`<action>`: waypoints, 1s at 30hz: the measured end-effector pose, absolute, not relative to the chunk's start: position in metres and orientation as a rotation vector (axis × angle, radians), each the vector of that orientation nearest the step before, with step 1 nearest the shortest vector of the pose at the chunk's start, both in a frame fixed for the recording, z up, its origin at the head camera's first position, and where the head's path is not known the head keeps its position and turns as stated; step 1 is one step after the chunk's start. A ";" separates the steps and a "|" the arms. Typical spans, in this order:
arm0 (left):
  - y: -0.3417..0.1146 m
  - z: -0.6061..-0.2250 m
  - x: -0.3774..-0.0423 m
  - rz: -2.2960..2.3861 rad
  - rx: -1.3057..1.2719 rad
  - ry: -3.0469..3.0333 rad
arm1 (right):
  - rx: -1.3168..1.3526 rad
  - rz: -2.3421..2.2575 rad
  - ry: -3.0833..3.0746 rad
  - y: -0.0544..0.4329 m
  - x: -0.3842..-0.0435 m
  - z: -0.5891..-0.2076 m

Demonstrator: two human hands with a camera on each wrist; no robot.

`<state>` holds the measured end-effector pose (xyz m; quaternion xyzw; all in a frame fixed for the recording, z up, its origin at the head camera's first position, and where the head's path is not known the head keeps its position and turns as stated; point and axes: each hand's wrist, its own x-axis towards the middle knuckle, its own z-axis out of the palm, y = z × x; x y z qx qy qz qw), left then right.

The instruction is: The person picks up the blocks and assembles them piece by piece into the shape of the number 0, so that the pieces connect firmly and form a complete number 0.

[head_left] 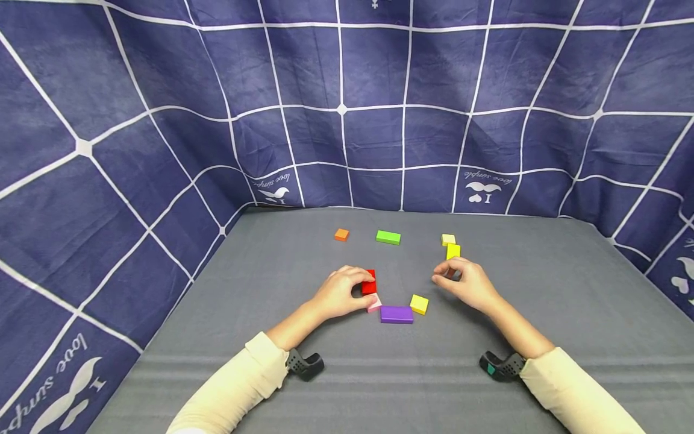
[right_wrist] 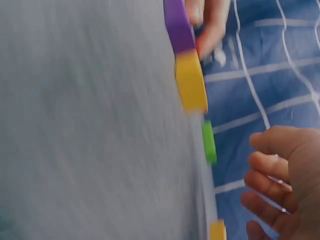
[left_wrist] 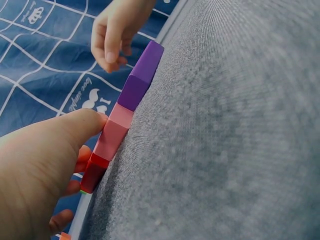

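My left hand (head_left: 343, 293) rests over the red block (head_left: 368, 288), fingers at its top and thumb touching the pink block (left_wrist: 114, 134). These two stand end to end, with the purple block (head_left: 397, 315) beside the pink one. A yellow block (head_left: 419, 304) sits at the purple block's right end. Held above the table, my right hand (head_left: 467, 283) has loosely curved fingers and nothing between them. Just beyond it is a bright yellow block (head_left: 453, 251), partly hidden by the hand, and a pale yellow block (head_left: 448, 239) farther back.
Toward the far edge of the grey table (head_left: 260, 253) lie an orange block (head_left: 341, 234) and a green block (head_left: 388, 237). A blue cloth (head_left: 374, 138) with white grid lines hangs behind the table and along its sides. Each wrist wears a black band.
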<state>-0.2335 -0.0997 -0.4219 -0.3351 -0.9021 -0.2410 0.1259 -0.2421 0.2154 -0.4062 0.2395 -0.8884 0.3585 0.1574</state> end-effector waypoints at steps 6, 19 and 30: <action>-0.102 -0.422 -0.233 -0.696 -0.967 -2.637 | 0.659 1.023 -2.608 0.235 -0.275 -0.402; -0.100 -0.421 -0.233 -0.688 -0.976 -2.642 | 0.584 0.916 -2.682 0.265 -0.317 -0.406; -0.101 -0.422 -0.233 -0.695 -0.968 -2.637 | 0.524 1.005 -2.774 0.271 -0.323 -0.416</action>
